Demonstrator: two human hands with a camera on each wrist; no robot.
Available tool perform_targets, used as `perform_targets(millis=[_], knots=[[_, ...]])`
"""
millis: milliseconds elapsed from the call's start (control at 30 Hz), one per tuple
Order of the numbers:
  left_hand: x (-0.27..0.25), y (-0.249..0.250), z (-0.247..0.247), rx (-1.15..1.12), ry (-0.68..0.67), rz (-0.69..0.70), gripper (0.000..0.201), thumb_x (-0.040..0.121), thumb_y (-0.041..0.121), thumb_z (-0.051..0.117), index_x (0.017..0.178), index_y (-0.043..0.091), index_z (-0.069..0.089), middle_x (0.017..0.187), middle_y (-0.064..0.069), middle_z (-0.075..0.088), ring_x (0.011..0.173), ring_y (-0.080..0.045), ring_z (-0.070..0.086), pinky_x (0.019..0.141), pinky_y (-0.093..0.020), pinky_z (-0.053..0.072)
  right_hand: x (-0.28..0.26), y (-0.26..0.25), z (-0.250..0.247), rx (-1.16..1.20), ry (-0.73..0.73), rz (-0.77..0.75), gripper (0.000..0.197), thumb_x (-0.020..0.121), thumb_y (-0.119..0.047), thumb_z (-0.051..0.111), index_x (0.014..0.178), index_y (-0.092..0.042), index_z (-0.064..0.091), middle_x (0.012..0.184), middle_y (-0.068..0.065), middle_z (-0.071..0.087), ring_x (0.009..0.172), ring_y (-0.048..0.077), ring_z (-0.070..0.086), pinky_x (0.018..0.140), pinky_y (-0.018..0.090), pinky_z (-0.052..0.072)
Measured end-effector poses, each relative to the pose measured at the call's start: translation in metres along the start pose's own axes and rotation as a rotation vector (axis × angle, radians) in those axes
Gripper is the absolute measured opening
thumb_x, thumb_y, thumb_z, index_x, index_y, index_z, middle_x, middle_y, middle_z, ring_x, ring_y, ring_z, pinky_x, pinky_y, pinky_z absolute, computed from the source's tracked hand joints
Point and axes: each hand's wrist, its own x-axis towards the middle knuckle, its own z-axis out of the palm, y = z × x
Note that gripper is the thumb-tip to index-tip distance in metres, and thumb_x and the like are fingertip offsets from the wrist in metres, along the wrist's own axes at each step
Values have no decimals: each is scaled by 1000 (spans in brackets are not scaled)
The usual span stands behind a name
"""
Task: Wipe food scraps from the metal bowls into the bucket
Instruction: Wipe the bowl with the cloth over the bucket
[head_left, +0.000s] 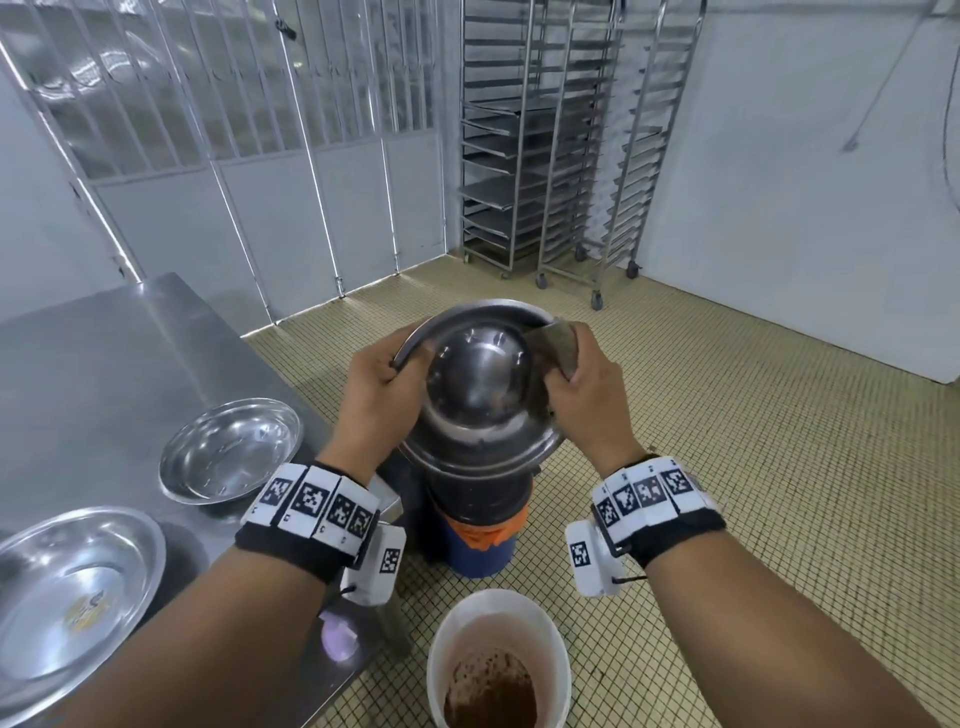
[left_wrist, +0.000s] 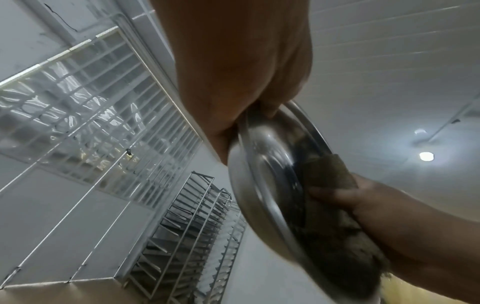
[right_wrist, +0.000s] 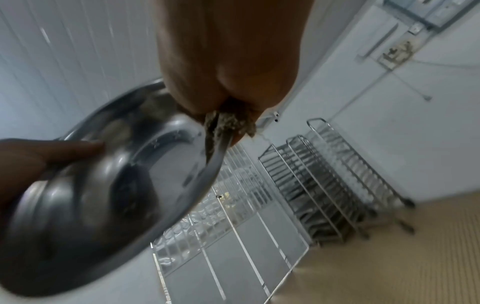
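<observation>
A metal bowl (head_left: 478, 384) is held tilted over the floor, its shiny underside toward me. My left hand (head_left: 395, 374) grips the bowl's left rim. At the right rim, my right hand (head_left: 569, 371) pinches a brownish cloth (head_left: 558, 343) folded over the edge. In the left wrist view the cloth (left_wrist: 327, 172) lies inside the bowl (left_wrist: 262, 174). The right wrist view shows the cloth (right_wrist: 228, 123) clamped on the bowl's (right_wrist: 130, 174) rim. Below and nearer to me stands a white bucket (head_left: 467, 634) with brown scraps at its bottom.
Two more metal bowls (head_left: 231, 449) (head_left: 72, 587) sit on the steel table (head_left: 104, 353) at the left. A blue bin (head_left: 483, 556) with an orange liner stands under the held bowl. Wheeled tray racks (head_left: 561, 145) line the far wall. The floor is tiled.
</observation>
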Motion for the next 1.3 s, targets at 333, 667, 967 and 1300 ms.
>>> perform_targets(millis=[333, 667, 967, 1300], knots=[[-4, 1, 13, -78, 128, 38, 25, 106, 8, 54, 89, 23, 66, 59, 26, 62, 55, 7, 56, 57, -7, 41, 12, -5, 2, 121, 67, 114, 34, 95, -19, 71, 123, -26, 53, 98, -18, 59, 83, -7, 54, 63, 2, 44], [-4, -6, 23, -201, 262, -12, 27, 106, 13, 56, 90, 26, 73, 69, 13, 65, 64, -5, 57, 60, -18, 47, -19, 5, 29, 247, 120, 262, 39, 92, -21, 72, 126, -24, 53, 103, -14, 62, 90, -1, 60, 76, 21, 55], [16, -19, -4, 78, -33, 27, 35, 102, 15, 60, 129, 38, 58, 115, 6, 73, 83, -14, 74, 70, -34, 62, 20, 3, -9, -213, -156, -20, 31, 100, -23, 62, 129, -27, 50, 85, -7, 66, 70, 9, 66, 59, 17, 49], [3, -15, 12, -97, 73, -157, 23, 105, 15, 56, 89, 21, 71, 60, 10, 65, 54, -5, 60, 53, -18, 49, 2, -3, 5, 33, 45, 109, 18, 100, -23, 65, 116, -23, 56, 92, -18, 59, 76, -8, 57, 62, 3, 44]])
